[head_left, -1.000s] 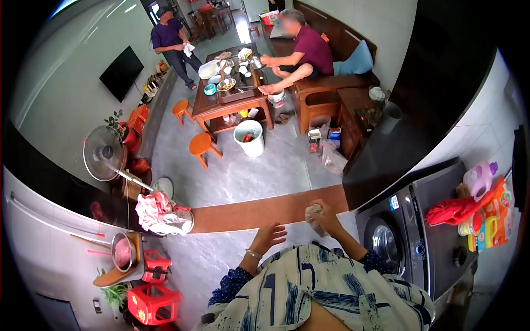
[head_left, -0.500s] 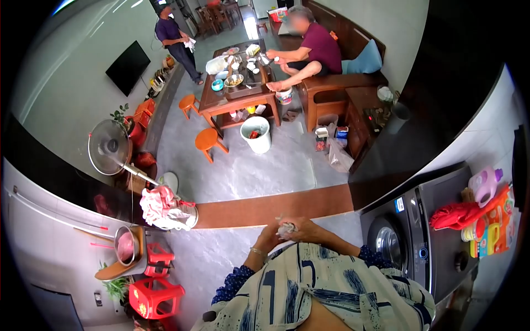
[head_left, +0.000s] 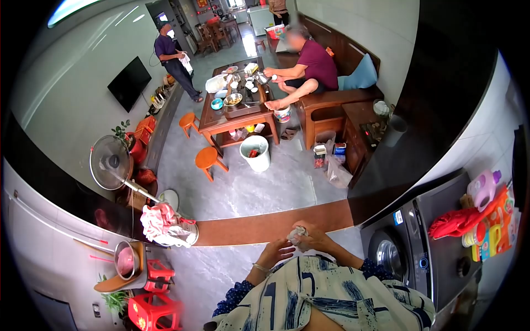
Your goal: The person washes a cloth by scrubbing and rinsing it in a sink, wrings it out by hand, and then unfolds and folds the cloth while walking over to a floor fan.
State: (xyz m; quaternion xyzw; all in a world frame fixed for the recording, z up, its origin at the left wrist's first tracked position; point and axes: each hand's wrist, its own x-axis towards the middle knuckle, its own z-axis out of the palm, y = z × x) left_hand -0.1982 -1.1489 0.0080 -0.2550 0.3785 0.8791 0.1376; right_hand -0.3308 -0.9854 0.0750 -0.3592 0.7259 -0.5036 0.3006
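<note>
My right hand (head_left: 316, 239) is closed round a crumpled whitish wad (head_left: 298, 235), which looks like a cloth or a tissue. Just left of it, my left hand (head_left: 274, 252) is apart from the wad, its fingers stretched out and nothing in them. Both hands are in front of the patterned apron (head_left: 309, 287) on my body, over the tiled floor by a brown strip (head_left: 270, 223).
Ahead stands a low wooden table (head_left: 212, 118) with bowls and cups, a white bin (head_left: 255, 160) and stools (head_left: 210, 160). One person sits on the bench, another stands left, a third far back. A washing machine (head_left: 408, 243) is right; a fan (head_left: 112, 161) and red stools (head_left: 154, 309) are left.
My hands were together round the wad; now the left has come away to the left and opened, while the right keeps the wad. The view has tilted up slightly, showing a third person.
</note>
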